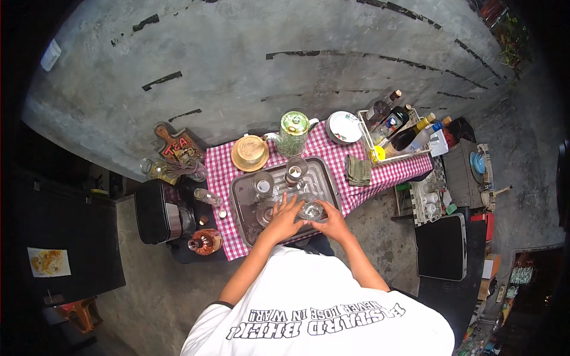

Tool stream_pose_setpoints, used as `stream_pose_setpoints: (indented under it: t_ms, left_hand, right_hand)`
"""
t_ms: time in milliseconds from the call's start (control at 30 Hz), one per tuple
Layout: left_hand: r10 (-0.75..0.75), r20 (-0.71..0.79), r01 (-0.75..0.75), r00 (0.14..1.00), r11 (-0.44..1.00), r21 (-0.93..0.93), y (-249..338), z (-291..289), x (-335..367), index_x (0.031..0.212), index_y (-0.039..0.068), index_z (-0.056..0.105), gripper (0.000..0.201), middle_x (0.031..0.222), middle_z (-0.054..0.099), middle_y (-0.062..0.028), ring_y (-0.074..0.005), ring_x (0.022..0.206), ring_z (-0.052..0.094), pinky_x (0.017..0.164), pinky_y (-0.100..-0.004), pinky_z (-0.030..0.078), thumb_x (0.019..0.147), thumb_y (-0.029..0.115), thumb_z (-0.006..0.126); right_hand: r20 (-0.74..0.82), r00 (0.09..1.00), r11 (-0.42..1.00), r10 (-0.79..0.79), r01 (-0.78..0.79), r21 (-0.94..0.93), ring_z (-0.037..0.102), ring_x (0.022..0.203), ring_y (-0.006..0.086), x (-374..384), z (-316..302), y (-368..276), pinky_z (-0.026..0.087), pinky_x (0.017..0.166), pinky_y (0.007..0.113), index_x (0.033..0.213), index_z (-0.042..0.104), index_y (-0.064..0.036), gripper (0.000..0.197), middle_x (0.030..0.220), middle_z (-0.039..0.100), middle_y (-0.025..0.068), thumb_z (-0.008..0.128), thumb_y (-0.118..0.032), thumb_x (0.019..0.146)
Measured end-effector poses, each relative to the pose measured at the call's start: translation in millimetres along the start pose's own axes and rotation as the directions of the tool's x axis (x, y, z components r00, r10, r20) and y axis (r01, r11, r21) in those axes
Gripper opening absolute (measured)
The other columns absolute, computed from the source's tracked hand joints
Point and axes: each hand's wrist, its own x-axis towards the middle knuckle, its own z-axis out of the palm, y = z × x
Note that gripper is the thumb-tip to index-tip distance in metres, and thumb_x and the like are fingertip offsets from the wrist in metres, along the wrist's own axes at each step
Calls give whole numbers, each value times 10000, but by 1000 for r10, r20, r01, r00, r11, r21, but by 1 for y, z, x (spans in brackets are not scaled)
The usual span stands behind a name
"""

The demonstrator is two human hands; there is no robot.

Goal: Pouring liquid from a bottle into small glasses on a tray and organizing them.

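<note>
On a red-and-white checked cloth lies a brown ribbed tray with several clear glasses. My right hand curls round the side of a clear glass near the tray's front right. My left hand reaches over the tray with its fingers spread, its thumb close to that same glass; whether they touch I cannot tell. Just left of my left hand is another clear glass piece, partly covered. Behind my hands stand a glass and a clear glass mug.
Behind the tray are a green patterned pitcher, a wooden lidded bowl, stacked plates and a folded green cloth. A basket of bottles stands right. At left are a glass bottle, an amber decanter and a black appliance.
</note>
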Motion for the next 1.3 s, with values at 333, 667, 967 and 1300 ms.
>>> stream_pose_setpoints:
  t_ms: [333, 667, 967, 1300]
  left_hand:
    - [-84, -1, 84, 996, 996, 2, -26, 31, 21, 1486, 38, 333, 795, 1551, 330, -209, -387, 1483, 203, 1151, -602, 198, 826, 218, 737]
    - [-89, -5, 89, 996, 995, 47, -28, 43, 32, 1505, 48, 302, 877, 1566, 327, -165, -333, 1480, 246, 1147, -607, 205, 791, 238, 775]
    - [-99, 6, 96, 995, 979, 178, -35, 48, 38, 1515, 75, 301, 904, 1603, 263, -138, -306, 1489, 229, 1149, -647, 158, 773, 263, 783]
    - [-95, -43, 102, 995, 968, 227, -40, 49, 35, 1553, 192, 272, 933, 1571, 260, -255, -426, 1484, 168, 1151, -659, 57, 790, 418, 760]
  right_hand:
    - [41, 997, 997, 71, -72, 35, 641, 1034, 230, -1, 5, 12, 523, 846, 326, 1318, 539, -8, 724, 1212, 631, 152, 859, -231, 708]
    - [32, 996, 995, 83, -85, 47, 642, 1006, 220, 1, 15, 37, 517, 833, 318, 1279, 552, 21, 694, 1174, 644, 156, 864, -200, 699]
    - [-3, 999, 998, 46, -46, 47, 629, 1088, 277, -1, 20, 39, 501, 904, 348, 1282, 543, 19, 689, 1220, 624, 182, 854, -206, 710]
    - [34, 994, 986, 101, -104, 126, 602, 1124, 281, 3, 25, 44, 485, 928, 360, 1296, 525, 20, 677, 1228, 602, 173, 820, -230, 740]
